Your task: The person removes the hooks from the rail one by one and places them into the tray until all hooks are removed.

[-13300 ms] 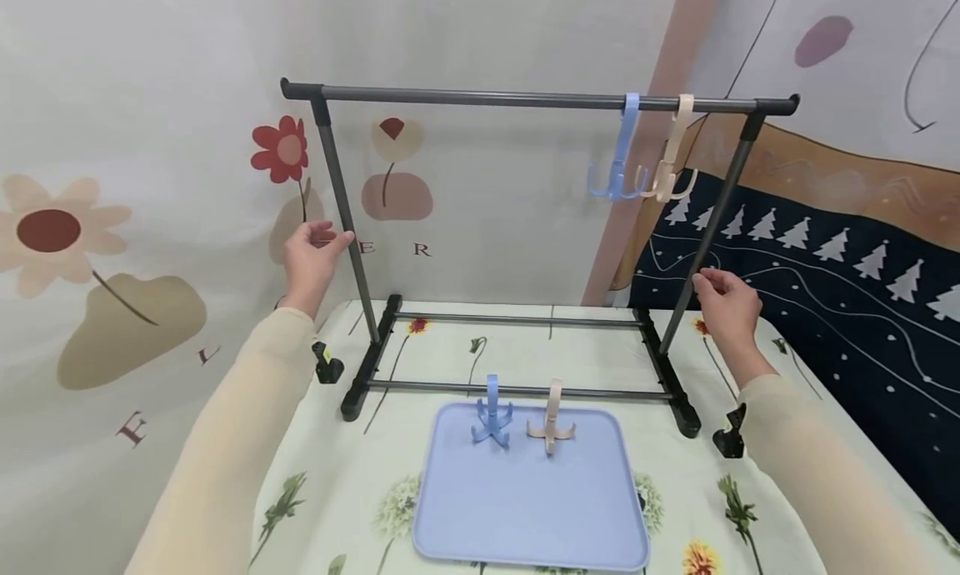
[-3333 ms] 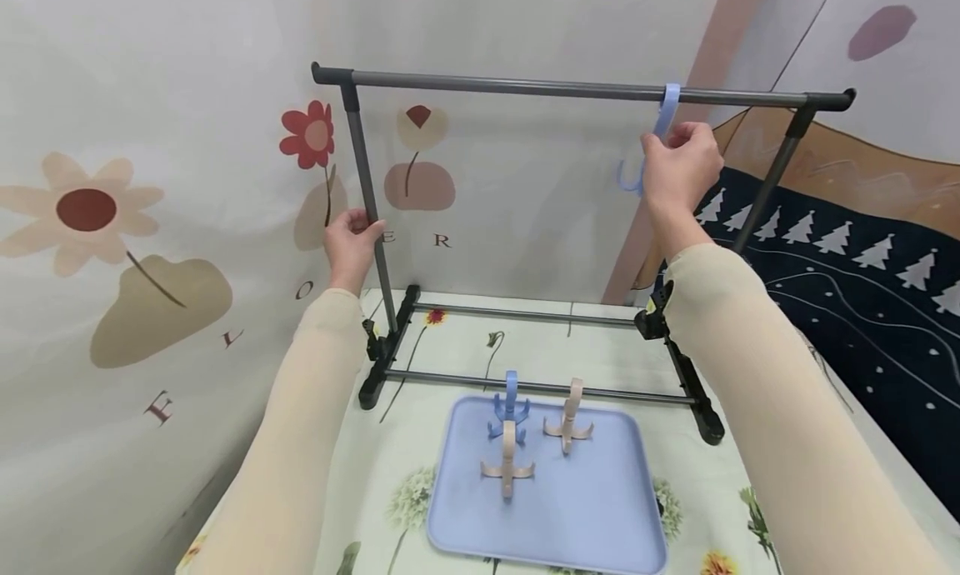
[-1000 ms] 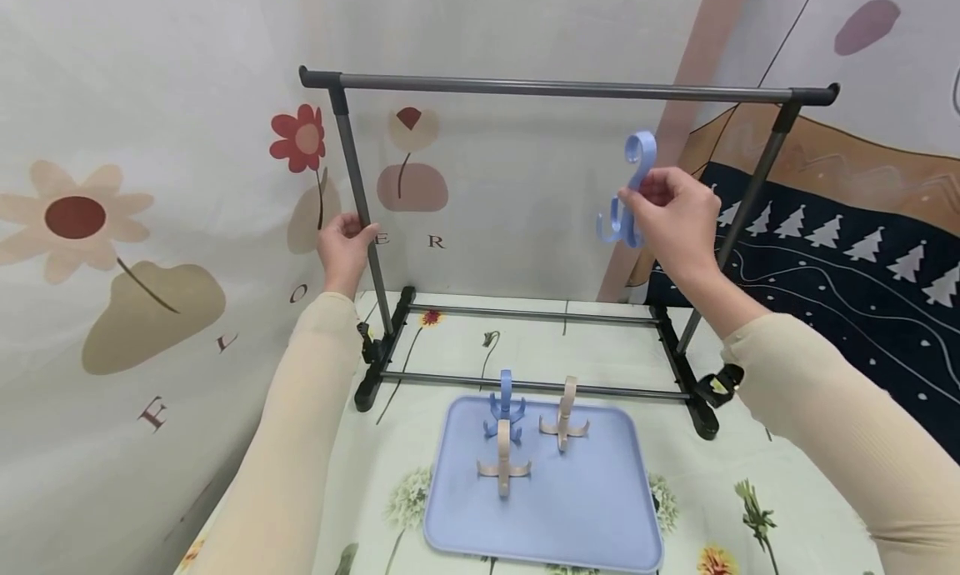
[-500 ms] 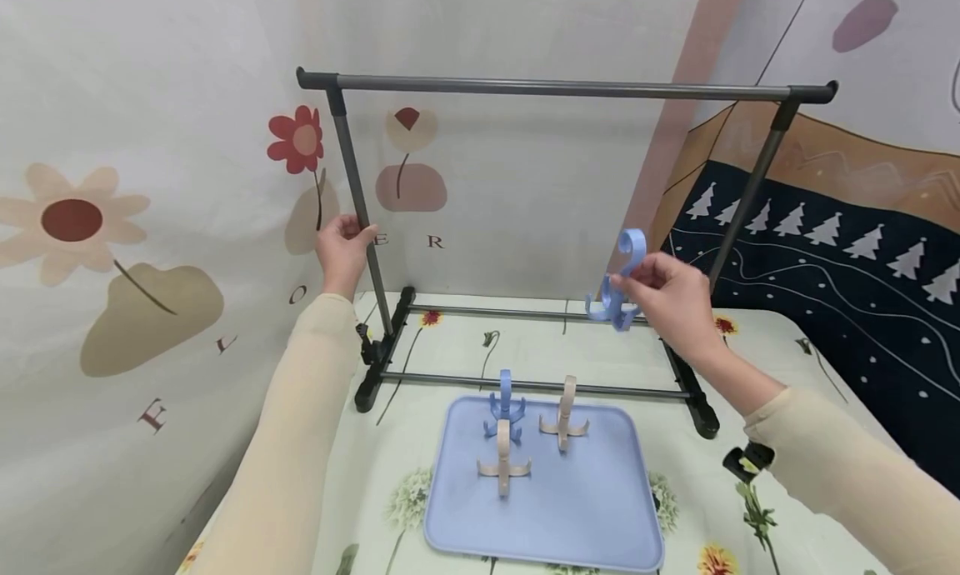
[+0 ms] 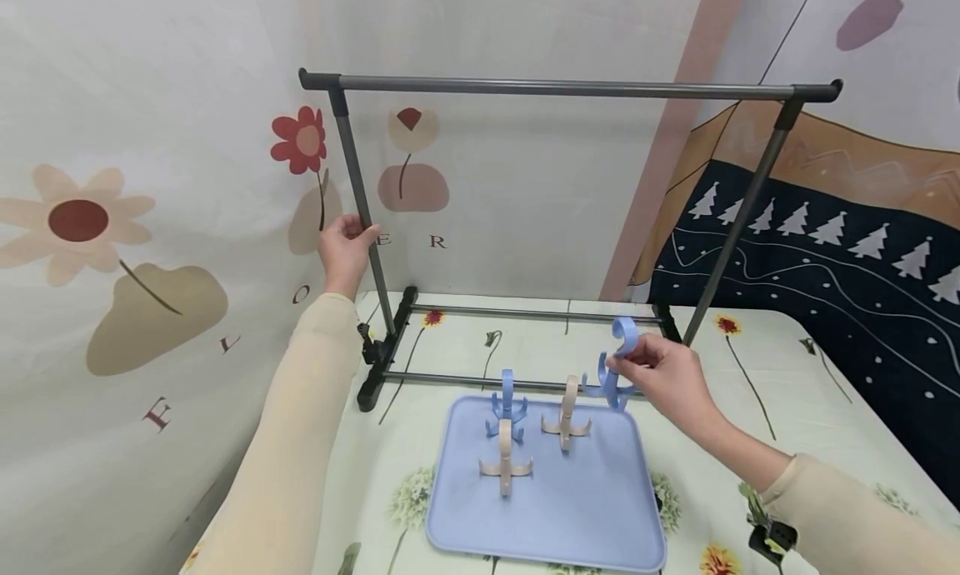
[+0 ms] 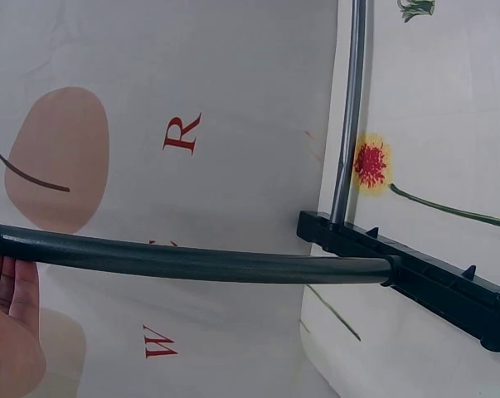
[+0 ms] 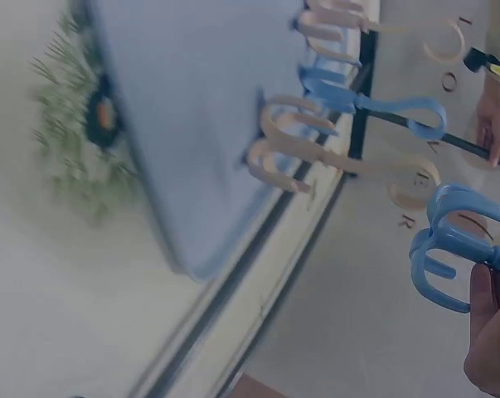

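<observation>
My right hand (image 5: 671,383) pinches a blue four-pronged hook (image 5: 618,367) by its stem, low over the back right corner of the blue tray (image 5: 577,508). In the right wrist view the hook's prongs (image 7: 453,236) point away from the fingers. My left hand (image 5: 345,254) grips the left post of a dark metal rack (image 5: 360,175) between thumb and fingers; the left wrist view shows the fingers behind the post (image 6: 183,259). On the tray stand another blue hook (image 5: 507,404), a beige hook (image 5: 567,417) behind, and a second beige hook (image 5: 506,462) in front.
The rack's top bar (image 5: 555,87) spans above with no hooks on it. Its lower rails (image 5: 480,381) run along the table just behind the tray. A flowered cloth (image 5: 750,375) covers the table, and printed curtains (image 5: 525,158) hang behind.
The beige hook has gone from the bar to the tray. My right hand has lifted the blue hook off the bar and lowered it towards the tray; the left still grips the post.
</observation>
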Demonstrator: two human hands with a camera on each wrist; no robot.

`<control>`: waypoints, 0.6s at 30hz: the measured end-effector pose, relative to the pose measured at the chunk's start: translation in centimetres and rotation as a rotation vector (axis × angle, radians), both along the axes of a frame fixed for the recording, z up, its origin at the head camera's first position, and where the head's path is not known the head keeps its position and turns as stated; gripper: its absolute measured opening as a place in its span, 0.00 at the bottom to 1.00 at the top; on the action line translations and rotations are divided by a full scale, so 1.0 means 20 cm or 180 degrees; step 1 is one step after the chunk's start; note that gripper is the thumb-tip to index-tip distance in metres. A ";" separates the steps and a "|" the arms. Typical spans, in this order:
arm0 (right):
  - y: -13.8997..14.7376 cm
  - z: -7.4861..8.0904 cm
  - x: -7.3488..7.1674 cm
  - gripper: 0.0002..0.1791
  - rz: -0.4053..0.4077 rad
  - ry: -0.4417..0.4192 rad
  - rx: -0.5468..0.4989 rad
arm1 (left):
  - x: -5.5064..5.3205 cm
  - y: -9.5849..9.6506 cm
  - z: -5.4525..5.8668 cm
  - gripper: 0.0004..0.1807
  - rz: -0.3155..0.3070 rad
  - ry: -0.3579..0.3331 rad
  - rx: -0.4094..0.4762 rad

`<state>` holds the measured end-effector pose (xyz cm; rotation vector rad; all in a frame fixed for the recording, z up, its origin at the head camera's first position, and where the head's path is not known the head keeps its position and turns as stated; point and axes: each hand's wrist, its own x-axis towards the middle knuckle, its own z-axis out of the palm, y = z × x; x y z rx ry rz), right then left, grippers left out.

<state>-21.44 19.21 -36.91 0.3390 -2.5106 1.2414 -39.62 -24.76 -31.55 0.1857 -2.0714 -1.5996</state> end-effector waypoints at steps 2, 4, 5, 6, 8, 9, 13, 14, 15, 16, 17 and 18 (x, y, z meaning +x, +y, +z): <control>0.00 -0.05 0.03 0.05 0.0003 -0.0040 0.0002 | 0.00 0.00 0.00 0.17 -0.0002 0.0001 0.0000; 0.00 -0.11 0.05 0.04 0.0008 -0.0076 0.0013 | 0.00 0.00 0.00 0.17 0.0000 0.0011 0.0001; 0.00 -0.13 0.06 0.04 0.0009 -0.0093 0.0020 | 0.00 0.00 0.00 0.17 -0.0001 0.0016 -0.0001; 0.00 -0.16 0.07 0.04 0.0014 -0.0112 0.0023 | 0.00 0.00 0.00 0.17 0.0000 0.0019 0.0001; 0.00 -0.20 0.10 0.05 0.0035 -0.0173 0.0009 | 0.00 0.00 0.00 0.17 0.0004 0.0013 0.0004; 0.00 -0.22 0.11 0.05 0.0060 -0.0216 -0.0012 | 0.00 0.00 0.00 0.17 0.0004 0.0011 0.0011; -0.01 -0.30 0.14 0.06 0.0253 -0.0384 -0.0158 | 0.00 0.00 0.00 0.16 0.0016 -0.0012 0.0061; -0.01 -0.31 0.14 0.06 0.0305 -0.0418 -0.0187 | 0.00 0.00 0.00 0.15 0.0019 -0.0015 0.0058; -0.01 -0.33 0.15 0.06 0.0355 -0.0445 -0.0207 | 0.00 0.01 0.01 0.15 0.0024 -0.0010 0.0063; -0.01 -0.34 0.15 0.06 0.0408 -0.0455 -0.0224 | 0.00 0.01 0.01 0.15 0.0028 -0.0009 0.0059; -0.01 -0.36 0.15 0.07 0.0449 -0.0456 -0.0219 | 0.00 0.01 0.01 0.15 0.0029 -0.0002 0.0059; -0.01 -0.37 0.15 0.07 0.0487 -0.0457 -0.0220 | 0.00 0.01 0.01 0.15 0.0030 -0.0002 0.0057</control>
